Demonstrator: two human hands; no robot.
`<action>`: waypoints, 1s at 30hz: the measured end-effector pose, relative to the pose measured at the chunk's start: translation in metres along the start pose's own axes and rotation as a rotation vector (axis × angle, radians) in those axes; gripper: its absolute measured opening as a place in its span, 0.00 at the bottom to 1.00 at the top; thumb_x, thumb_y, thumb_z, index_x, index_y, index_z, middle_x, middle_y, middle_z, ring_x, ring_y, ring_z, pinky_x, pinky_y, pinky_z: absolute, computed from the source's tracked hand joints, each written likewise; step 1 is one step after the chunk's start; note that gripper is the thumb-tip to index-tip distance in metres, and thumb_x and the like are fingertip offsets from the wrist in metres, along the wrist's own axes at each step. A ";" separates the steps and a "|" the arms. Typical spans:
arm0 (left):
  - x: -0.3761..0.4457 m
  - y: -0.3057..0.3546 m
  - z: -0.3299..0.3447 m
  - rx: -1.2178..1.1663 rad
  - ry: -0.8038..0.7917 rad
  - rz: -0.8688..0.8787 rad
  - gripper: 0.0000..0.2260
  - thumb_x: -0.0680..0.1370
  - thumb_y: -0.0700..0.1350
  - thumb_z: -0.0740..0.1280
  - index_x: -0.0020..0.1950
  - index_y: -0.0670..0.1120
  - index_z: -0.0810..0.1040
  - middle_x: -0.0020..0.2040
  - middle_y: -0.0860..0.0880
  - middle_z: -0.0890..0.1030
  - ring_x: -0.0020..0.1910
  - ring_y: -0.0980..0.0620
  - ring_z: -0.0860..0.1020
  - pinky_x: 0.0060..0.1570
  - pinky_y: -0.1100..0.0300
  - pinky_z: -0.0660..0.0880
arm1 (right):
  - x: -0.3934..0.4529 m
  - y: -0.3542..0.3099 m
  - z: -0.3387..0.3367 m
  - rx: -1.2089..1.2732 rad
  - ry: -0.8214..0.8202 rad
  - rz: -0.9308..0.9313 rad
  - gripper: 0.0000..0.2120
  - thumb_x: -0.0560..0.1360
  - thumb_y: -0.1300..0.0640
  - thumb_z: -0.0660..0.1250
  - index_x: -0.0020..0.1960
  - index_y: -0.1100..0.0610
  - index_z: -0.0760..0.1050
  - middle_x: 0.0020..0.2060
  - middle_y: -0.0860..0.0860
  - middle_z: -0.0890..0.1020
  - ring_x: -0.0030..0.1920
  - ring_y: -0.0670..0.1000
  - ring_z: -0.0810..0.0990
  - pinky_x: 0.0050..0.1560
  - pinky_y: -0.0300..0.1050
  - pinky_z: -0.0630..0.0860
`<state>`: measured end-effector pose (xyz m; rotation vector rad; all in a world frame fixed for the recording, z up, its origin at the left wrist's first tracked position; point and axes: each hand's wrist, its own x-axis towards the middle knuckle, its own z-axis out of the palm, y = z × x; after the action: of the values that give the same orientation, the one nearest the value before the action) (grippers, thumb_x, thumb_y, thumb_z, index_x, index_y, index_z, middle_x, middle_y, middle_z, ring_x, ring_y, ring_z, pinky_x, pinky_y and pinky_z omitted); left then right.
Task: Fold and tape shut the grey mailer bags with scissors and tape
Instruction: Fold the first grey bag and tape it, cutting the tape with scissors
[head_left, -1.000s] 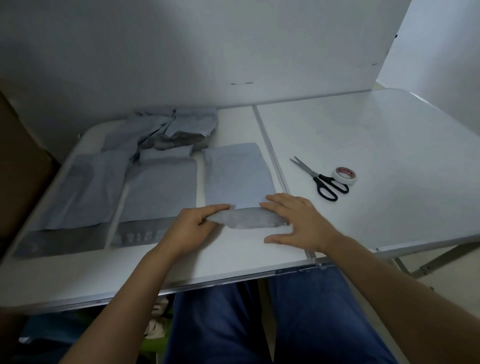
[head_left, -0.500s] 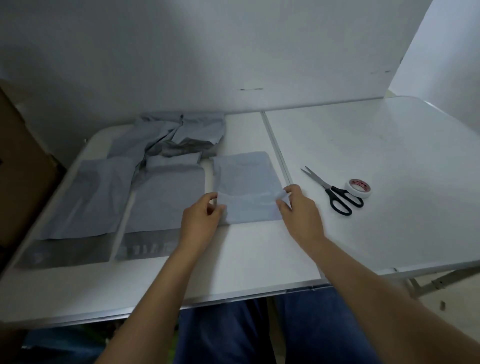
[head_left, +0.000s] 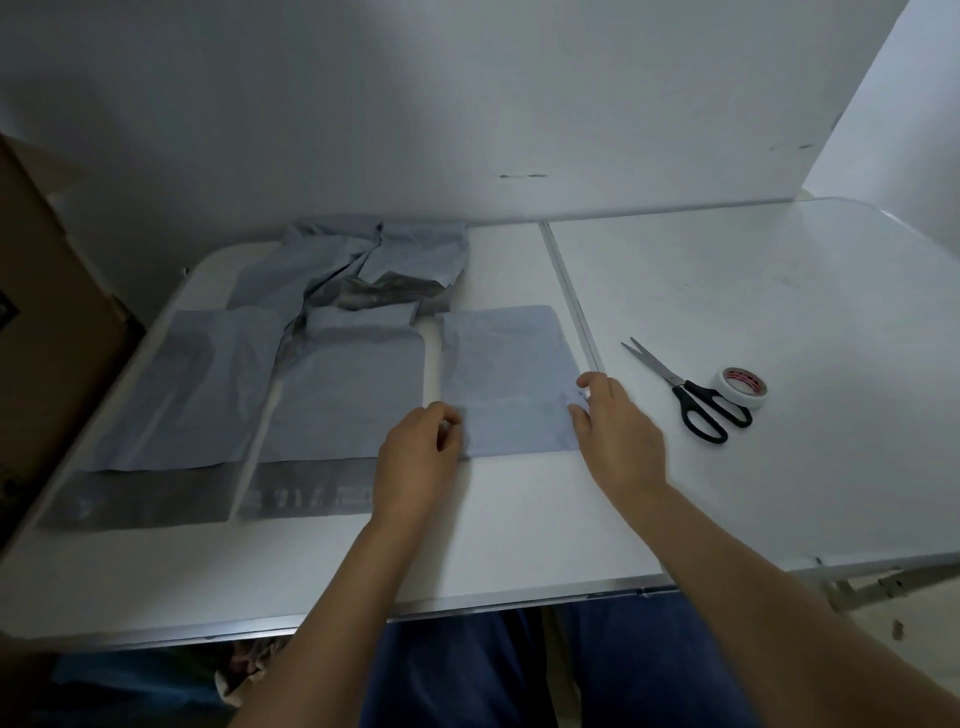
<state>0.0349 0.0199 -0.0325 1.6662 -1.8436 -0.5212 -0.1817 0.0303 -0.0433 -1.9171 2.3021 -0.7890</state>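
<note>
Fingers (head_left: 584, 410) of right hand (head_left: 618, 441) pinch the folded flap's right end; left hand (head_left: 421, 457) pinches its left end. Grey mailer bag (head_left: 506, 353) lies mid-worktop, against the centre seam of the table (head_left: 519, 540). Fold step in hand. Unfolded bags (head_left: 337, 395) lie left. Scissors (head_left: 691, 395) and tape roll (head_left: 740, 384) toward the right edge: next, likely one hand holds the flap, the other fetches tape.

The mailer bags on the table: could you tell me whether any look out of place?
Yes: the crumpled bags at the back lie creased and overlapping, unlike the flat bags in front.
</note>
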 end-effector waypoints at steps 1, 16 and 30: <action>0.000 -0.001 0.001 0.015 -0.001 0.004 0.03 0.78 0.42 0.65 0.47 0.48 0.78 0.41 0.52 0.76 0.39 0.54 0.73 0.40 0.60 0.69 | 0.000 0.000 0.001 -0.018 0.013 -0.006 0.13 0.80 0.55 0.61 0.64 0.56 0.71 0.55 0.51 0.77 0.44 0.52 0.80 0.35 0.41 0.66; -0.003 -0.002 0.005 0.113 0.016 0.081 0.05 0.80 0.44 0.62 0.51 0.46 0.77 0.43 0.49 0.75 0.41 0.51 0.73 0.40 0.56 0.71 | -0.014 -0.042 0.027 0.036 -0.243 -0.391 0.21 0.80 0.54 0.51 0.68 0.58 0.72 0.69 0.55 0.73 0.69 0.56 0.71 0.69 0.50 0.64; 0.000 -0.006 0.008 0.296 0.055 0.161 0.04 0.78 0.40 0.64 0.50 0.42 0.77 0.44 0.45 0.73 0.43 0.45 0.73 0.38 0.54 0.71 | -0.018 -0.017 0.010 -0.229 -0.451 -0.211 0.38 0.73 0.30 0.35 0.78 0.46 0.37 0.77 0.51 0.36 0.76 0.57 0.33 0.76 0.54 0.36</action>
<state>0.0341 0.0184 -0.0417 1.6771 -2.0698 -0.1374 -0.1588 0.0413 -0.0504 -2.1769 2.0060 -0.0763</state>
